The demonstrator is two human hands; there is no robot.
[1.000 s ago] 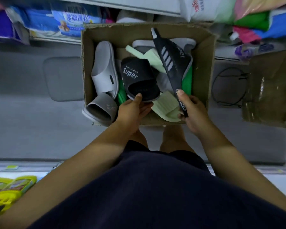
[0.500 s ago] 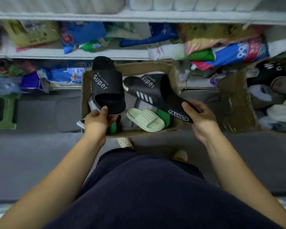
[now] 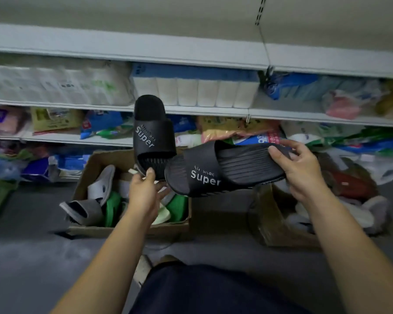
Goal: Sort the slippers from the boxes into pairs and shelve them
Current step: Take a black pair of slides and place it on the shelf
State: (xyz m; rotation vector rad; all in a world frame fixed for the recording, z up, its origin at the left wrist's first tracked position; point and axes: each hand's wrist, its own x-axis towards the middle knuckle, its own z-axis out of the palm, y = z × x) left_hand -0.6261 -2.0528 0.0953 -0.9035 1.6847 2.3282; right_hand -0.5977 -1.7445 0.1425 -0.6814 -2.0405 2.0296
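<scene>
two black "super" slippers held side by side above the boxes

an upright black slipper [image 3: 153,137], toe up and marked "super", is held at its heel by the left hand [image 3: 145,191], pinched between the thumb and curled fingers. a sideways black slipper [image 3: 225,168] with the same marking is gripped at its heel end by the right hand [image 3: 297,168], with fingers and thumb curled round the sole. the two slippers are held just beside each other; whether they touch cannot be told. both are held in the air over a cardboard box [image 3: 127,230] on the floor, in which a grey slipper [image 3: 82,210] and green slippers [image 3: 112,207] are seen. a second box [image 3: 272,225] stands to the right. stocked shelves [image 3: 123,53] are seen behind.
</scene>
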